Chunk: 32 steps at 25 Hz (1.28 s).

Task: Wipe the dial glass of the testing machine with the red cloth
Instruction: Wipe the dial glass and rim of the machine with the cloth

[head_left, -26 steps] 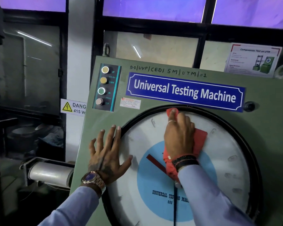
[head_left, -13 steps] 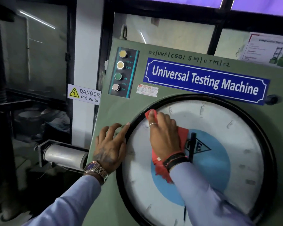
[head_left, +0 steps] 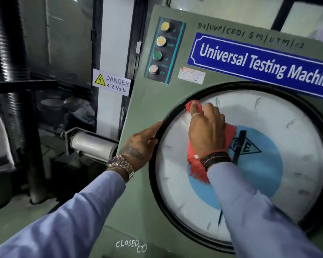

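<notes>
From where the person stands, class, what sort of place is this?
Probably a materials-testing lab or workshop: the blue nameplate reads Universal Testing Machine, a danger sign warns of 415 Volts, and a big dial glass fills the panel.

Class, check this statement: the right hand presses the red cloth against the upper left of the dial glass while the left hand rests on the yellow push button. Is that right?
Not quite. The head view shows the left hand resting on the dial's black rim, not on a yellow push button. The rest holds: the right hand presses the red cloth against the upper left of the dial glass.
</notes>
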Motion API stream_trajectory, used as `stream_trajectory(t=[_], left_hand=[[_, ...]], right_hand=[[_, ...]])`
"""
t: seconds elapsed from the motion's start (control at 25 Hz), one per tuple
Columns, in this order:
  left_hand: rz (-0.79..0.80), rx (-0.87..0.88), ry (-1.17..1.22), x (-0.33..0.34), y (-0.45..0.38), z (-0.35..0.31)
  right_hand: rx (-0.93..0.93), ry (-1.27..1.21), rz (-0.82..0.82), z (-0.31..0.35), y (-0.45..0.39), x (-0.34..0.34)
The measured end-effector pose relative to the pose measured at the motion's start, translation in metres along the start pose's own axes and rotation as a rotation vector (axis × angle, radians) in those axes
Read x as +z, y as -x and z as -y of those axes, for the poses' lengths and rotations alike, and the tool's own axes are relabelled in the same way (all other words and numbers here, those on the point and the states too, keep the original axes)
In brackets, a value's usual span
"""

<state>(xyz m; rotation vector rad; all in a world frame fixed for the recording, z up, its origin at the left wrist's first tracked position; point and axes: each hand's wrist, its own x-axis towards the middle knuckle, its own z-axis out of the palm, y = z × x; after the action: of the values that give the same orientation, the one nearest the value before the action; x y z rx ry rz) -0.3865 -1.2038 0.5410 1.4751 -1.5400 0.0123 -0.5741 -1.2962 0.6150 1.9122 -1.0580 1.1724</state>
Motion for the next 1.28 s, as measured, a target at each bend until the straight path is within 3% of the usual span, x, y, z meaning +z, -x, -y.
stream_trajectory(t=[0.08, 0.16, 0.28, 0.4, 0.56, 0.64, 0.76, 0.84, 0.96, 1.16, 1.28], left_hand=[[0.086, -0.052, 0.025, -0.004, 0.000, 0.003], [0.192, -0.060, 0.010, -0.012, -0.001, 0.006], [0.263, -0.088, -0.045, -0.022, 0.003, 0.002], [0.247, -0.118, -0.033, -0.023, 0.003, 0.003], [0.237, -0.133, -0.015, -0.017, 0.005, 0.008], [0.245, -0.167, 0.036, -0.017, 0.009, 0.009], [0.241, -0.182, 0.089, -0.016, 0.009, 0.012], [0.206, -0.184, 0.099, -0.016, 0.007, 0.007], [0.146, -0.163, 0.001, -0.012, 0.011, 0.003], [0.120, -0.166, -0.199, 0.008, 0.027, -0.001], [0.084, -0.168, -0.259, 0.011, 0.027, 0.000]], right_hand=[[-0.021, -0.099, 0.052, 0.024, 0.022, 0.007], [-0.167, -0.166, 0.146, 0.050, 0.063, 0.008], [-0.249, -0.118, 0.178, 0.039, 0.060, 0.006], [-0.123, -0.093, 0.120, 0.035, 0.041, 0.012], [-0.248, -0.197, 0.334, 0.065, 0.122, 0.010], [-0.255, -0.188, 0.322, 0.062, 0.121, 0.007], [-0.118, -0.152, 0.184, 0.058, 0.086, 0.018], [-0.083, -0.192, 0.281, 0.065, 0.098, 0.021], [-0.124, -0.197, 0.461, 0.074, 0.175, 0.008], [-0.133, -0.157, 0.362, 0.071, 0.163, 0.022], [-0.174, -0.141, 0.408, 0.064, 0.211, 0.018]])
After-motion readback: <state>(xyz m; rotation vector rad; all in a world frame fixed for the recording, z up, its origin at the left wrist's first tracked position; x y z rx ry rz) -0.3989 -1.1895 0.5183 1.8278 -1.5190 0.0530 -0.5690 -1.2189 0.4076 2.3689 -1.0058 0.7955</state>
